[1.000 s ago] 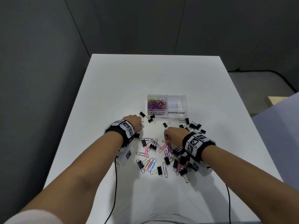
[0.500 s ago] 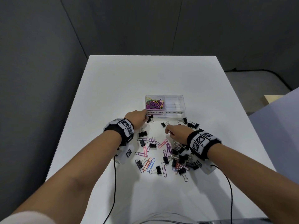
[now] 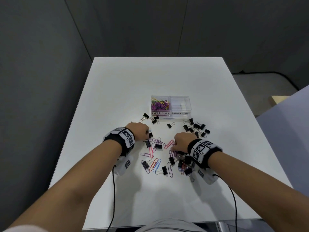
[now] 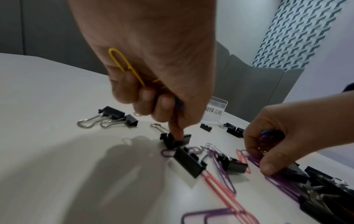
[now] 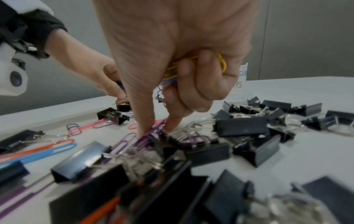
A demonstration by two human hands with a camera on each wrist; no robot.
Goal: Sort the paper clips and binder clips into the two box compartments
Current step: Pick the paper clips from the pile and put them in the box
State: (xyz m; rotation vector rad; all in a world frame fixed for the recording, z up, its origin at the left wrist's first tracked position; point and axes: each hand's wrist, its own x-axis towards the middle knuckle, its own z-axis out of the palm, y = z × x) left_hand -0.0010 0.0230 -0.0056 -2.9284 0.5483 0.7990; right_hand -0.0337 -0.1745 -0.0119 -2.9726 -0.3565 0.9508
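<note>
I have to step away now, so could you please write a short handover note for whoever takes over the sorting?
Left hand: holds a yellow paper clip in its curled fingers, a fingertip pressing on a black binder clip.
Right hand: keeps yellow paper clips in its curled fingers, fingertips on purple paper clips in the pile.
Box: paper clips compartment partly filled; binder clips compartment looks empty.
Left to do: all the binder clips and many paper clips are loose on the table.
</note>
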